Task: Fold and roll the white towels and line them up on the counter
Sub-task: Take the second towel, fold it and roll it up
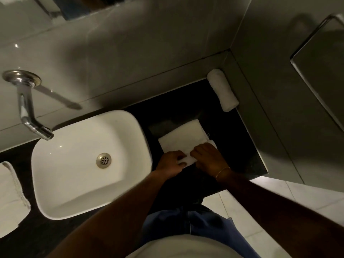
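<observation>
A folded white towel [183,135] lies flat on the dark counter [240,146] to the right of the sink. My left hand [171,163] and my right hand [208,158] both grip its near edge, fingers curled over the cloth, side by side. One rolled white towel [222,90] rests in the back right corner against the wall. More white towels [11,198] lie stacked at the far left of the counter, partly cut off by the frame.
A white rectangular basin [89,162] sits left of my hands, with a chrome wall tap [28,108] above it. Tiled walls close the back and right. The counter's front edge runs just below my wrists; pale floor tiles lie beyond.
</observation>
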